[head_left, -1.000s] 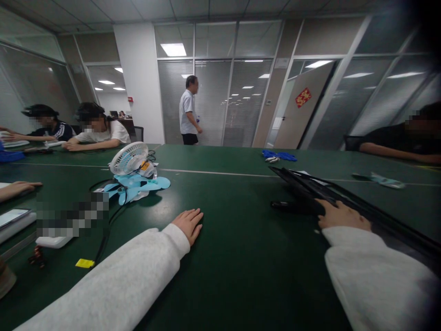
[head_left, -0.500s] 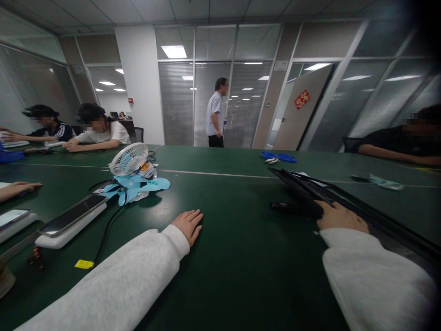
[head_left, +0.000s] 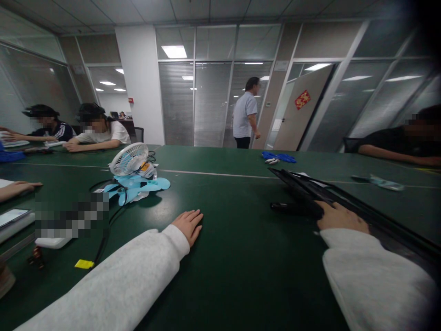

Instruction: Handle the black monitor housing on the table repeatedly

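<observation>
My left hand (head_left: 189,226) lies flat on the green table (head_left: 220,276), palm down with its fingers spread and nothing in it. At the right, my right hand (head_left: 341,217) rests on a folded black umbrella-like object (head_left: 299,188); its fingertips are hidden against the dark material, so its grip is unclear. A black handle (head_left: 284,207) sticks out to the left of that hand. To the left of my left hand stands a white fan (head_left: 129,158) with light-blue blades or base parts (head_left: 138,185) beneath it.
A black cable with a yellow tag (head_left: 84,264) runs down from the fan. Left of it are a white device (head_left: 53,242) and another person's hand (head_left: 24,187). Blue cloth (head_left: 279,156) lies at the far side. People sit around the table; one person (head_left: 244,115) walks behind it.
The walking person behind the table has moved to the right. Both my hands and the objects on the table have kept their places.
</observation>
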A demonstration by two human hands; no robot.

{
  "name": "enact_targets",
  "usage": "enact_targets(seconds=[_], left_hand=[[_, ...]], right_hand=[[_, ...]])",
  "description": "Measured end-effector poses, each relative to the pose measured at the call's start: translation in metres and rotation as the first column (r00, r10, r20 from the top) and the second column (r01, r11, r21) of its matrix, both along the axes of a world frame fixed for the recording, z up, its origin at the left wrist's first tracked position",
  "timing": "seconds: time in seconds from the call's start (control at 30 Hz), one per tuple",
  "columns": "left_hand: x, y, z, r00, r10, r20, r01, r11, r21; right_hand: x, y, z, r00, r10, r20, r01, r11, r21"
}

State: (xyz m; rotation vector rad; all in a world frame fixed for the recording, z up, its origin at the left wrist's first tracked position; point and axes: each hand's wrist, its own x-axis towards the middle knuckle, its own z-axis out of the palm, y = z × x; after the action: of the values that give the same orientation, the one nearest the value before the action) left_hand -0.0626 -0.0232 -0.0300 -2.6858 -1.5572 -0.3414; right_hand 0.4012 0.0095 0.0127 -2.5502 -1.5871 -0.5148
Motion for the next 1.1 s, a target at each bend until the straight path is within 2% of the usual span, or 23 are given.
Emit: enact_targets(seconds=[0.5, 0.8, 1.1], left_hand=[[0.0008, -0.0009, 0.0011, 1.000, -0.001, 0.007, 0.001, 1.000, 0.000], [0.0021, -0.0031, 0.0078, 1.000, 0.007, -0.008, -0.008, 0.999, -0.046], [0.0000, -0.0018, 0.0030, 1.000, -0.001, 0.008, 0.002, 1.000, -0.022]], right_hand=[[-0.0018, -0.0033, 0.0015, 1.000, 0.025, 0.019, -0.025, 1.000, 0.017], [0.0019, -0.0022, -0.0013, 0.999, 0.021, 0.031, -0.022, 1.000, 0.016], [-0.0033, -0.0053, 0.0019, 0.999, 0.024, 0.033, -0.024, 1.000, 0.018]])
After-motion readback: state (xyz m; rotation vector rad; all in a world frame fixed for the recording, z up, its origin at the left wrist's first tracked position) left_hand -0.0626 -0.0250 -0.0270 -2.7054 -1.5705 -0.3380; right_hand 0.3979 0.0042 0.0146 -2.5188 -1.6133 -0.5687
